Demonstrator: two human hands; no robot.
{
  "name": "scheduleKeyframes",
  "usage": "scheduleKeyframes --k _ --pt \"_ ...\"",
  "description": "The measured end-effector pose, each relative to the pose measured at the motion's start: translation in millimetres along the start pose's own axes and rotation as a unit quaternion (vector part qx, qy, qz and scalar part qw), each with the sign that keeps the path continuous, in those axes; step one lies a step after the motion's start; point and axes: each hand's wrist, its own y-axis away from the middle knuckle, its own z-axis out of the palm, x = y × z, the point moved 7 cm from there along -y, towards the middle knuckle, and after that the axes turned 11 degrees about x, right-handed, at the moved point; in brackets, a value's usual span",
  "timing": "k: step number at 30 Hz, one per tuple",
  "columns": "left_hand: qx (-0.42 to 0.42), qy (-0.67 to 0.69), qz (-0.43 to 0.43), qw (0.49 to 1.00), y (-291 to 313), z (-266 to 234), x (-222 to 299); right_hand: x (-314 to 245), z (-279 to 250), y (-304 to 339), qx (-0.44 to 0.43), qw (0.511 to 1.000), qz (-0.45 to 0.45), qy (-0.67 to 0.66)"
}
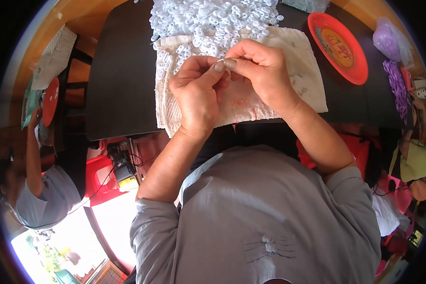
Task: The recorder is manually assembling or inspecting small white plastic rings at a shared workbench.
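Observation:
Above a cream cloth point(288, 52), my left hand point(194, 94) and my right hand point(266, 71) meet fingertip to fingertip. The left thumb and forefinger pinch a small white plastic piece point(220, 60), mostly covered by the fingers. My right thumb and forefinger close on the same spot; whether they grip that piece or another tiny part is hidden. Just beyond the hands spreads a heap of small white plastic pieces point(213, 16) with holes, spilling onto the cloth. A few tiny grey bits point(298, 78) lie on the cloth's right side.
A red oval plate point(359, 66) holding small grey bits stands on the dark table point(123, 71) at right. Past it are a purple bag point(386, 40) and a purple stringy bundle point(396, 87). A co-worker point(47, 194) sits at left; another person's arm point(407, 146) shows at right.

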Motion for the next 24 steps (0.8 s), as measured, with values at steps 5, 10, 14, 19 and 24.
scheduleKeyframes --k 5,10,14,19,24 --pt "-0.023 0.023 0.007 0.999 -1.3 0.3 -2.0 0.7 0.6 0.2 -0.017 0.999 0.011 -0.031" --pt "-0.024 -0.064 0.069 0.995 8.2 -6.8 -2.2 -18.1 -7.5 -8.1 -0.001 0.998 0.040 0.056" --pt "-0.126 -0.197 0.291 0.928 30.2 5.4 8.2 -57.9 25.4 -34.9 -0.104 0.947 -0.179 0.244" --pt "-0.263 -0.256 0.441 0.819 50.6 27.2 11.7 -32.3 84.8 -49.4 -0.252 0.869 -0.242 0.351" --pt "-0.285 -0.234 0.417 0.831 48.1 25.1 11.7 -25.0 99.7 -45.2 -0.280 0.800 -0.316 0.426"
